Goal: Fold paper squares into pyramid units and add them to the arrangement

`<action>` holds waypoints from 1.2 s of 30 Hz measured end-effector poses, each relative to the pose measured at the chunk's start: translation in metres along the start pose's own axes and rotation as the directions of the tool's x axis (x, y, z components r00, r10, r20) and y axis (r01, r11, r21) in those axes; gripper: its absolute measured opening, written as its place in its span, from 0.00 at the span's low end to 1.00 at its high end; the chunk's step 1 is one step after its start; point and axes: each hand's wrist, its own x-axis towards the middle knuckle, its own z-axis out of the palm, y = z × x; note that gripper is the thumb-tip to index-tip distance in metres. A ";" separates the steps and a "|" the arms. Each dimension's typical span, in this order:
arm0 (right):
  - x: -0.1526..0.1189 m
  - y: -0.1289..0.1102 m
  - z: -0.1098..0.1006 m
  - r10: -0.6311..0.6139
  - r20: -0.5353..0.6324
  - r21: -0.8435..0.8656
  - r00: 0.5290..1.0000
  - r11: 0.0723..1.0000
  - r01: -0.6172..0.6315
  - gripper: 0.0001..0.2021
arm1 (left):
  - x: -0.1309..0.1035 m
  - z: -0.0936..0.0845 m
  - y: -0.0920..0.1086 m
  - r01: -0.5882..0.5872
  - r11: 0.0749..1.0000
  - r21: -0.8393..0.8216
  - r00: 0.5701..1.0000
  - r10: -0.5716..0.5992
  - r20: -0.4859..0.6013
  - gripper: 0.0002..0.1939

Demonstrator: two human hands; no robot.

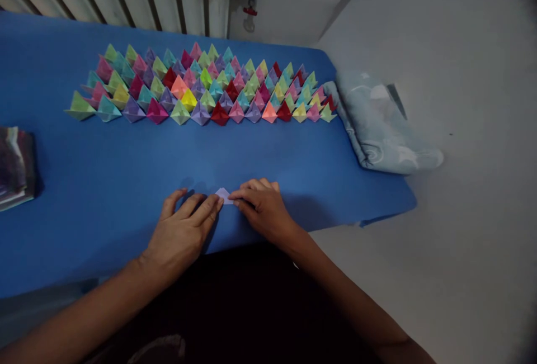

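Observation:
A small pale lilac piece of folded paper lies flat near the front edge of the blue-covered table, its upper end coming to a blunt peak. My left hand holds its left side down with the thumb and forefinger, while the other fingers spread over the cover. From the right, my right hand pinches the paper's other side, thumb and forefinger close together and the remaining fingers curled. Fingertips hide both side corners of the paper. Beyond the hands stand rows of folded paper boats in many colours.
At the right end of the blue table cover rests a folded grey-blue cloth. A dark packet or book sits at the left edge. Behind the table are a white radiator and a red-handled valve; a pale wall borders the right.

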 end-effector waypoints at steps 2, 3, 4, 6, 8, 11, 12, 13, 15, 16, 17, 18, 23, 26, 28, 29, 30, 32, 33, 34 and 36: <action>0.000 0.001 0.000 -0.013 0.020 -0.022 1.000 1.000 0.014 0.10 | 0.003 -0.001 0.000 0.018 1.000 -0.002 1.000 -0.018 0.002 0.22; 0.001 0.001 -0.001 -0.014 0.028 -0.033 1.000 0.999 0.015 0.10 | 0.006 -0.001 -0.001 0.019 1.000 -0.002 1.000 -0.019 -0.005 0.21; 0.001 0.000 -0.001 -0.012 0.033 -0.040 0.999 0.999 0.013 0.10 | 0.010 0.000 -0.002 0.018 1.000 -0.008 1.000 -0.018 -0.021 0.20; 0.003 -0.001 -0.002 0.003 0.035 -0.049 0.999 0.999 -0.001 0.11 | 0.018 0.002 -0.005 0.023 0.999 -0.048 0.998 -0.026 -0.059 0.17; 0.004 -0.002 -0.003 0.023 0.038 -0.058 0.999 0.998 -0.021 0.11 | 0.025 0.006 -0.010 0.032 0.994 -0.108 0.995 -0.042 -0.092 0.15; 0.004 -0.001 -0.003 0.027 0.044 -0.070 0.999 0.997 -0.024 0.11 | 0.030 0.011 -0.018 0.010 0.989 -0.148 0.996 -0.024 -0.091 0.16; 0.003 0.000 -0.003 0.017 0.042 -0.070 0.999 0.997 -0.014 0.11 | 0.030 0.012 -0.020 -0.001 0.989 -0.145 0.996 -0.012 -0.090 0.16; 0.002 0.000 -0.002 0.005 0.038 -0.072 0.999 0.997 -0.002 0.11 | 0.029 0.013 -0.022 -0.008 0.991 -0.137 0.996 -0.004 -0.085 0.16; -0.001 0.003 -0.001 -0.025 0.019 -0.095 1.000 0.995 0.027 0.11 | 0.027 0.013 -0.024 -0.011 0.993 -0.117 0.998 0.004 -0.064 0.16; -0.002 0.004 0.000 -0.045 0.006 -0.115 0.999 0.992 0.045 0.11 | 0.025 0.013 -0.024 -0.007 0.994 -0.106 0.999 0.002 -0.047 0.17; -0.004 0.006 0.001 -0.067 -0.010 -0.138 0.998 0.988 0.065 0.11 | 0.024 0.013 -0.025 -0.002 0.995 -0.098 1.000 -0.001 -0.032 0.17; -0.006 0.007 0.002 -0.091 -0.027 -0.157 0.996 0.984 0.086 0.11 | 0.022 0.013 -0.025 0.004 0.996 -0.095 1.000 -0.005 -0.019 0.18; -0.010 0.012 0.005 -0.174 -0.068 -0.201 0.982 0.967 0.157 0.13 | 0.020 0.016 -0.028 0.064 0.991 -0.117 0.998 -0.062 0.020 0.18; -0.010 0.014 0.005 -0.205 -0.073 -0.228 0.976 0.956 0.183 0.13 | 0.020 0.020 -0.036 0.054 0.987 -0.151 0.999 -0.054 0.007 0.17; -0.010 0.014 0.005 -0.212 -0.065 -0.248 0.975 0.950 0.190 0.13 | 0.020 0.023 -0.044 0.019 0.984 -0.179 1.000 -0.021 -0.006 0.17; -0.010 0.014 0.004 -0.214 -0.056 -0.264 0.975 0.945 0.192 0.13 | 0.019 0.024 -0.048 0.004 0.981 -0.192 1.000 -0.005 -0.005 0.17; -0.011 0.014 0.004 -0.216 -0.045 -0.286 0.975 0.938 0.194 0.13 | 0.019 0.026 -0.051 -0.008 0.979 -0.204 1.000 0.008 -0.004 0.17; -0.013 0.013 0.001 -0.216 -0.017 -0.338 0.976 0.920 0.198 0.15 | 0.017 0.028 -0.057 -0.016 0.975 -0.221 1.000 0.018 0.005 0.17; -0.014 0.013 0.000 -0.216 0.003 -0.359 0.976 0.911 0.203 0.15 | 0.017 0.028 -0.058 -0.013 0.974 -0.225 1.000 0.017 0.014 0.18; -0.016 0.013 -0.002 -0.216 0.024 -0.373 0.976 0.904 0.209 0.15 | 0.016 0.028 -0.059 -0.007 0.974 -0.226 1.000 0.013 0.024 0.18; -0.019 0.013 -0.004 -0.219 0.054 -0.373 0.974 0.901 0.223 0.16 | 0.015 0.029 -0.059 0.010 0.975 -0.223 0.999 0.000 0.046 0.19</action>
